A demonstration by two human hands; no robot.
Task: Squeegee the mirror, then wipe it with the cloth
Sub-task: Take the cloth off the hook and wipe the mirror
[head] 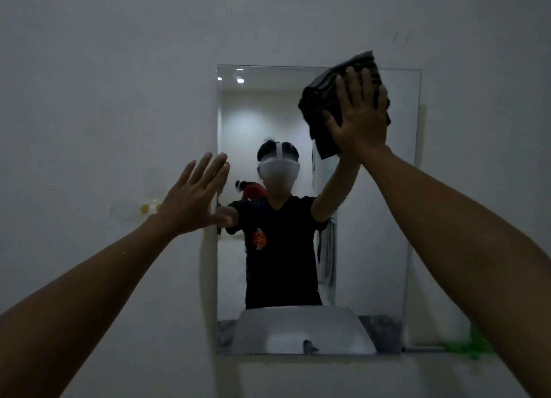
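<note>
A dim bathroom: a frameless wall mirror reflects a white washbasin below it.

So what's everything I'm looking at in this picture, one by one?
rectangular frameless wall mirror: one, clear glass, centre of the wall.
dark bunched wiping cloth: one, blackish, pressed against the mirror's upper right part.
plain painted wall: one, pale grey, all around the mirror.
white washbasin reflection: one, white, along the mirror's bottom edge.
bright green object: one, green, low right beside the mirror; too blurred to identify.
pale fitting with a yellow spot: one, whitish, on the wall left of the mirror; unclear.
right hand: one, flat on the cloth, fingers spread.
left hand: one, open and empty, at the mirror's left edge.
</note>
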